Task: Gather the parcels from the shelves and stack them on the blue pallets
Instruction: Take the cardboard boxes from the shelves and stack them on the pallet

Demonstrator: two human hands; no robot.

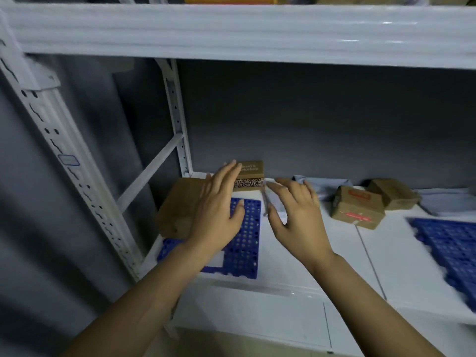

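Gathering step: I am hovering left hand (219, 210) and right hand (296, 215), wide and empty, before the printed parcel (251, 173); next likely calls for gripping its sides

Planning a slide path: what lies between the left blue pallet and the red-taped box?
Head view: bare white shelf from left blue pallet to red-taped box; the right hand hovers over part, hiding it.

I have one wide head camera, facing forward and down, close above the left hand (219, 215) and right hand (296, 219) at the shelf (334, 256).
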